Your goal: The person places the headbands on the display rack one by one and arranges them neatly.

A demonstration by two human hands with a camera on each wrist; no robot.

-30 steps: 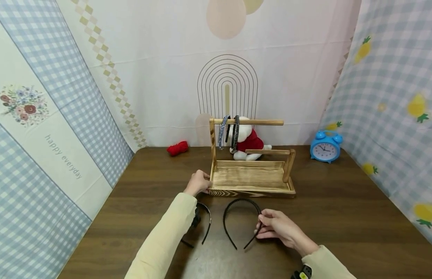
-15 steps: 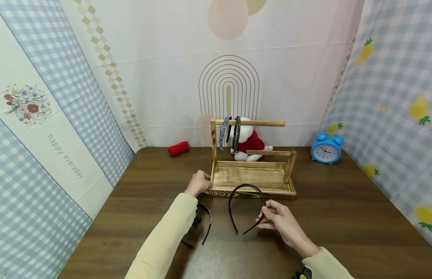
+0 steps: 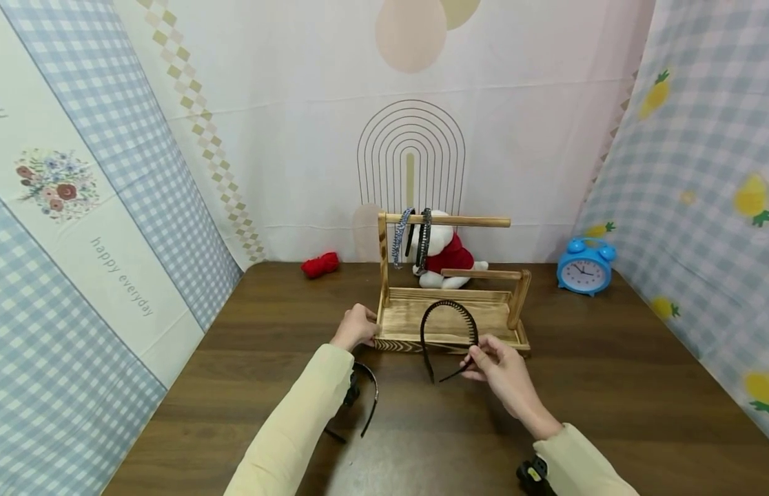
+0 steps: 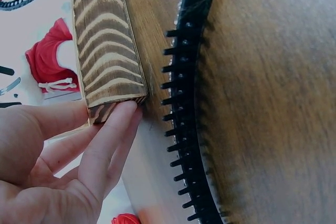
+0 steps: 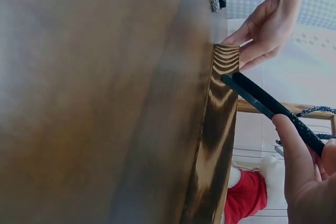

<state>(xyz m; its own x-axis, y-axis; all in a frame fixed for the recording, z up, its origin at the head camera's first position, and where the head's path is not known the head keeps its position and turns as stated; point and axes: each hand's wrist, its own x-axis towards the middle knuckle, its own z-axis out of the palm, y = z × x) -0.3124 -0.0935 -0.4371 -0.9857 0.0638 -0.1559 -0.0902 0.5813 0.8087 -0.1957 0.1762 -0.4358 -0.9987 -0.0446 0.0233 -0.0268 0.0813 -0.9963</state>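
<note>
My left hand [image 3: 356,326] grips the near left corner of a wooden rack [image 3: 400,320], a tray with a long upper bar and a lower bar. In the left wrist view its fingertips meet the end of the tray's front board [image 4: 107,51]. My right hand [image 3: 504,372] pinches one side of a black toothed headband [image 3: 446,302], held arch up before the tray. In the right wrist view the headband's tips [image 5: 249,93] overlap the front board. A blue-and-white headband [image 3: 398,238] and dark headbands [image 3: 424,241] hang from the upper bar.
Another black headband [image 3: 373,398] with teeth lies on the table, partly behind my left sleeve. A white plush toy in red [image 3: 453,253] sits behind the rack. A red bundle [image 3: 320,264] lies back left, and a blue alarm clock [image 3: 585,267] stands back right.
My right hand has raised the black headband and moved it forward and slightly right, from over the table to in front of the tray. My left hand keeps its hold on the rack corner.
</note>
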